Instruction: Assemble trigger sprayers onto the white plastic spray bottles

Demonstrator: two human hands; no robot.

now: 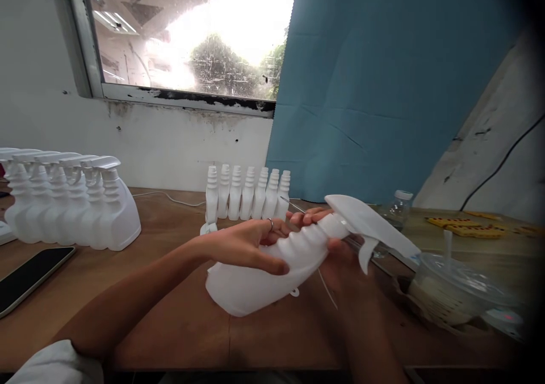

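A white spray bottle (259,285) lies tilted above the table, its base to the left and its trigger head (361,219) up to the right. My left hand (251,245), with a ring on one finger, is wrapped round the bottle's body below the ribbed neck. At the collar, the fingers of my right hand (340,259) close round the neck just under the trigger head. Part of the right hand is hidden behind the bottle. A thin metal rod (293,205) sticks out near the right fingertips; what it belongs to is hidden.
Several capless white bottles (248,194) stand in a row by the wall. Assembled spray bottles (113,208) line up at left, near a phone (32,276). A lidded drink cup (451,293), a clear bottle (400,208) and yellow pieces (466,228) are at right.
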